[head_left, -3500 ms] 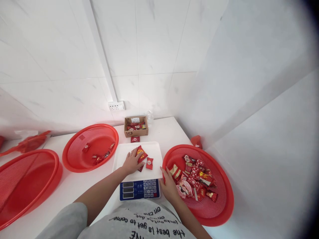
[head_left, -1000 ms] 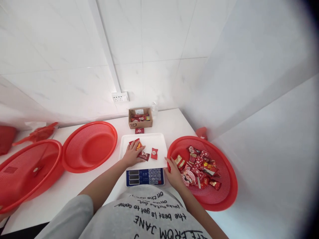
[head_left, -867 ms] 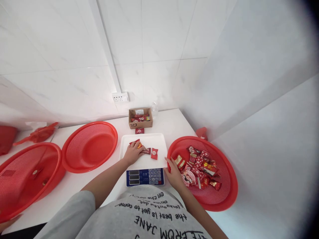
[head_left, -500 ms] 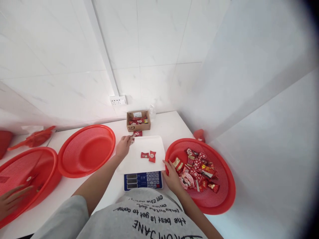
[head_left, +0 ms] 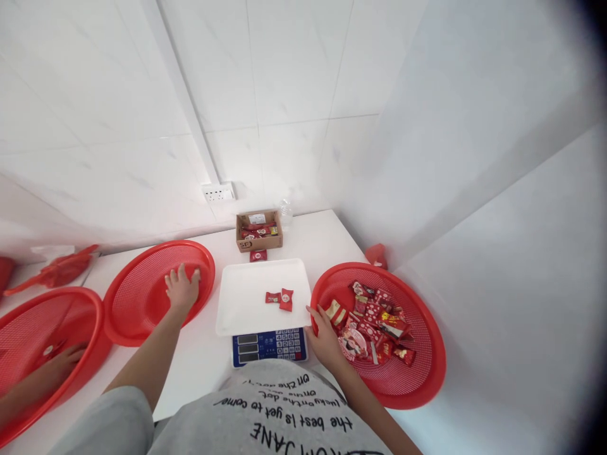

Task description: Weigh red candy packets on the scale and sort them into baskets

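Note:
My left hand (head_left: 183, 289) is over the middle red basket (head_left: 130, 272), fingers spread, with nothing visible in them. At the left rim of the right red basket (head_left: 429, 373) my right hand (head_left: 328, 341) has its fingers curled over the edge, beside the corner of a white tray (head_left: 241, 297). Two small red-wrapped candies, a flat one (head_left: 272, 297) and a wider one (head_left: 286, 299), lie on that tray. It sits on a blue scale (head_left: 270, 346) with keys and displays. Several red and gold wrapped snacks (head_left: 374, 325) fill part of the right basket.
A cardboard box (head_left: 259, 242) of red packets stands by the wall, one red packet (head_left: 258, 255) before it. Another person's hand (head_left: 61, 373) reaches into the far-left red basket (head_left: 97, 316). A red bag (head_left: 57, 268) lies behind; a wall socket (head_left: 218, 192) is above.
My left hand has moved left from the tray's far edge to over the middle basket, its fingers now spread. The other person's hand has moved deeper into the left basket. My right hand stays put.

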A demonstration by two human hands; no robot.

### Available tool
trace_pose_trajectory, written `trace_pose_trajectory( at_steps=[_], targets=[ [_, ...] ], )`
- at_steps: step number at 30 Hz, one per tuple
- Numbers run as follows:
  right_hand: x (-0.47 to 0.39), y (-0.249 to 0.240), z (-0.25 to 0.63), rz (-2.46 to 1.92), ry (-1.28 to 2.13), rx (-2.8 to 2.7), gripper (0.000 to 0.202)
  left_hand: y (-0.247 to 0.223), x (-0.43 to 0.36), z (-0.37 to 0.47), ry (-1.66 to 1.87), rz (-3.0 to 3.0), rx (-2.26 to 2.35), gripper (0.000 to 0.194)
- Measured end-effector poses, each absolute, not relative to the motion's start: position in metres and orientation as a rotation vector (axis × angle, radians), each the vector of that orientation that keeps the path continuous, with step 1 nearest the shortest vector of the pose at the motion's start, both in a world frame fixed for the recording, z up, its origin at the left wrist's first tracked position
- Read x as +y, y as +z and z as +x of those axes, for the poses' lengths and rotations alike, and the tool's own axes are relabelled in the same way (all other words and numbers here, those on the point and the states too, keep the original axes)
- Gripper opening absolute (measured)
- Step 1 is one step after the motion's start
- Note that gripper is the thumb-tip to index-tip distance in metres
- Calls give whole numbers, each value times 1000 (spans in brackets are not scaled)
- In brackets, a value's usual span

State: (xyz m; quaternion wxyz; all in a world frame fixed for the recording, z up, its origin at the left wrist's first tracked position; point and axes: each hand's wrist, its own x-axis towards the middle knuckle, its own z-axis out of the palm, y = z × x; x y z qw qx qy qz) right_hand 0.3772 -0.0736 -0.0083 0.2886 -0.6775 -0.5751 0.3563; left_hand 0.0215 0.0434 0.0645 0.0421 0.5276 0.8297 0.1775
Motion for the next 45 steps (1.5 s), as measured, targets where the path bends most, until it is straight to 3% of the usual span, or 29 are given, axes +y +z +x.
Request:
trace_pose_trajectory(
  at_steps=[3,7,10,14,21,33,40,45],
  targets=[
    [-73,-8,377,-1808,946,-1526,48,40,40,65,508,1919,2379,54],
    [-73,-8,377,-1817,942,-1545,48,11,23,137,237,2359,1629,58],
    [-73,-10,377,-1803,929,-1557,49,1,10,177,141,2488,1334,61],
    [-73,-9,378,-1806,942,-1557,50,3,9,196,145,2589,1203,40],
    [-73,-4,377,-1804,962,-1540,50,8,24,184,91,2479,1379,22],
    [-70,-15,393,-1736,879,-1448,56,67,35,64,501,1885,2251,28],
    [-58,-18,491,-2258,478,-1319,58,61,9,25,543,1636,2503,55],
    [-53,-30,532,-2601,507,-1200,67,40,-3,50,654,1981,2300,47]
  ],
)
